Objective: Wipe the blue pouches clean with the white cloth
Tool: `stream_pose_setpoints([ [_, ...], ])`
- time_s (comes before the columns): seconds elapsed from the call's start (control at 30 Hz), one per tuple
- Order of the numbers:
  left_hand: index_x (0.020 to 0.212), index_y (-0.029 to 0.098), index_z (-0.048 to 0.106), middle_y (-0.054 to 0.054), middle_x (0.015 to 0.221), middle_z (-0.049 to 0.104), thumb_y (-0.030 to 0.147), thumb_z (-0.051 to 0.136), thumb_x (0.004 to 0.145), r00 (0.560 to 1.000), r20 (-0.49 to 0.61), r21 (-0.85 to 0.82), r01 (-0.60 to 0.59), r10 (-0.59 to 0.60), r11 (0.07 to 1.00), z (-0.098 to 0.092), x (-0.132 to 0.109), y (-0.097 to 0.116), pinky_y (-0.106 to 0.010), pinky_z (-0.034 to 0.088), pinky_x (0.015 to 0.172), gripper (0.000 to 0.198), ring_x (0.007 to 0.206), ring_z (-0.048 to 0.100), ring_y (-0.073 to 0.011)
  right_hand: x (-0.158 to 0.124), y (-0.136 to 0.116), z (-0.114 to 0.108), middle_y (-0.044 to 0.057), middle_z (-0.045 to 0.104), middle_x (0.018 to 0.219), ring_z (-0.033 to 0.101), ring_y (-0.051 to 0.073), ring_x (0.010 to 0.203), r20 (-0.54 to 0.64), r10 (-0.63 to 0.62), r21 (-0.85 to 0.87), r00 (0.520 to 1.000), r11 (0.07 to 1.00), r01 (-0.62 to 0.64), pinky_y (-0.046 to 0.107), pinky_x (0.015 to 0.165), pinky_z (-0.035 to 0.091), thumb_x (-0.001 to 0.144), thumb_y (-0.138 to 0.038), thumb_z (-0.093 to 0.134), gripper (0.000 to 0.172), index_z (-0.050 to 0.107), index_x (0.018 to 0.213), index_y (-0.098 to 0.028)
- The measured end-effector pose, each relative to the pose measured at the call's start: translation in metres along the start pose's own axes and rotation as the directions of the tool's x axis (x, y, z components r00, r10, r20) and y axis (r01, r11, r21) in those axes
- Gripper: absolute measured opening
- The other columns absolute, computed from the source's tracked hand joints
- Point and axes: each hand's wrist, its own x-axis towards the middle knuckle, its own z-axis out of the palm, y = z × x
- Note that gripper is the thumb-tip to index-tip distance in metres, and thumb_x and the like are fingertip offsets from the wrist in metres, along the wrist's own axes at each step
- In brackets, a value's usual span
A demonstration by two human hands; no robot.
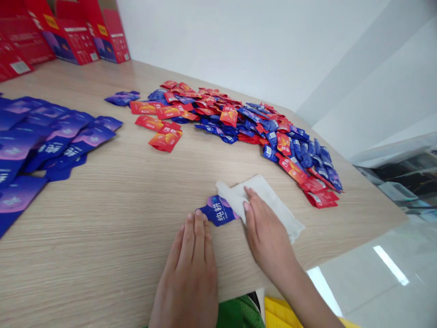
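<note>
A blue and purple sachet [218, 211] with white lettering lies flat on the wooden table. At its left end, the fingertips of my left hand [194, 264] rest on its edge; those fingers are stretched out side by side. My right hand [268, 230] grips a folded white cloth [275, 197] and presses it against the table. Part of the cloth covers the sachet's right end, so that end is hidden. The fingers of my right hand lie on top of the cloth, with the thumb out of sight.
A long heap of red and blue sachets [228, 115] curves across the back and right of the table [136, 191]. Overlapping blue sachets [53, 141] lie at the left. Red boxes [73, 38] stand at the back left, near a white wall [239, 41]. The table's edge is at the right.
</note>
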Motion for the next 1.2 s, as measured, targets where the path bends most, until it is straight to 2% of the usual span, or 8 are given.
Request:
stream_pose_setpoints([
  [0.1,0.147,-0.007,0.056,-0.028,0.153,0.064,0.016,0.039,0.097,1.000,-0.019,-0.021,-0.017,0.017,1.000,-0.004,0.006,-0.002,-0.045,0.060,0.112,0.057,0.142,0.064,-0.0355,-0.003,0.018,-0.007,0.022,0.069,0.148,0.067,0.033,0.138,-0.067,0.147,0.016,0.987,0.989,-0.146,0.056,0.115,0.054,0.117,-0.046,0.030,0.054,0.060,0.147,-0.012],
  [0.2,0.144,-0.001,0.061,-0.022,0.144,0.073,0.016,0.044,0.101,0.994,-0.068,-0.082,0.075,-0.081,0.994,-0.005,0.021,-0.007,-0.046,0.064,0.105,0.050,0.131,0.071,-0.0324,-0.006,0.017,-0.015,0.012,0.079,0.105,0.075,0.029,0.095,-0.079,0.307,0.108,0.948,0.948,-0.298,0.041,0.081,0.057,0.116,-0.056,0.028,0.050,0.065,0.115,-0.023],
  [0.3,0.146,0.007,0.063,-0.016,0.145,0.073,0.028,0.054,0.104,0.988,-0.083,-0.168,0.117,-0.132,0.979,-0.003,0.042,-0.012,-0.049,0.063,0.107,0.047,0.133,0.069,-0.0333,-0.006,0.011,-0.020,-0.001,0.058,0.072,0.059,0.023,0.066,-0.149,0.434,0.185,0.889,0.895,-0.406,0.035,0.063,0.040,0.114,-0.065,0.027,0.051,0.051,0.088,-0.028],
  [0.57,0.124,0.013,0.074,-0.012,0.116,0.080,0.017,0.058,0.102,0.998,0.002,-0.182,0.067,-0.068,0.981,-0.004,0.074,-0.016,-0.050,0.063,0.092,0.028,0.104,0.074,-0.0321,-0.004,0.010,-0.022,-0.003,0.051,0.075,0.050,0.021,0.072,-0.171,0.488,0.328,0.856,0.847,-0.418,0.035,0.069,0.035,0.112,-0.069,0.030,0.053,0.049,0.085,-0.027],
  [0.73,0.104,0.020,0.070,-0.006,0.095,0.074,0.022,0.045,0.108,0.976,0.037,-0.232,0.216,-0.213,0.949,-0.015,0.076,-0.015,-0.045,0.059,0.077,0.025,0.087,0.072,-0.0291,-0.004,0.008,-0.024,-0.003,0.050,0.075,0.049,0.021,0.072,-0.197,0.523,0.373,0.829,0.822,-0.430,0.034,0.069,0.034,0.111,-0.070,0.031,0.054,0.048,0.083,-0.027],
  [0.93,0.110,0.023,0.064,0.001,0.099,0.074,0.018,0.042,0.110,0.934,0.090,-0.351,0.354,-0.345,0.867,-0.013,0.078,-0.023,-0.029,0.053,0.063,0.022,0.078,0.073,-0.0146,-0.005,0.006,-0.025,-0.004,0.048,0.072,0.048,0.020,0.069,-0.189,0.493,0.385,0.849,0.833,-0.398,0.034,0.066,0.032,0.112,-0.068,0.032,0.052,0.047,0.082,-0.027],
  [1.07,0.129,0.018,0.062,-0.009,0.117,0.074,0.019,0.047,0.107,0.926,0.081,-0.339,0.375,-0.370,0.863,-0.015,0.068,-0.019,-0.042,0.058,0.087,0.027,0.103,0.070,-0.0266,-0.006,0.005,-0.025,-0.005,0.048,0.071,0.048,0.019,0.067,-0.174,0.440,0.378,0.881,0.856,-0.353,0.033,0.064,0.033,0.114,-0.063,0.033,0.049,0.047,0.083,-0.027],
  [1.2,0.139,0.013,0.059,-0.016,0.124,0.070,0.024,0.060,0.101,0.952,0.020,-0.209,0.303,-0.306,0.930,-0.023,0.042,-0.010,-0.054,0.054,0.083,0.039,0.102,0.062,-0.0356,-0.005,0.004,-0.025,-0.006,0.046,0.069,0.047,0.018,0.065,-0.161,0.402,0.338,0.901,0.880,-0.333,0.032,0.062,0.031,0.115,-0.058,0.034,0.046,0.046,0.084,-0.028],
])
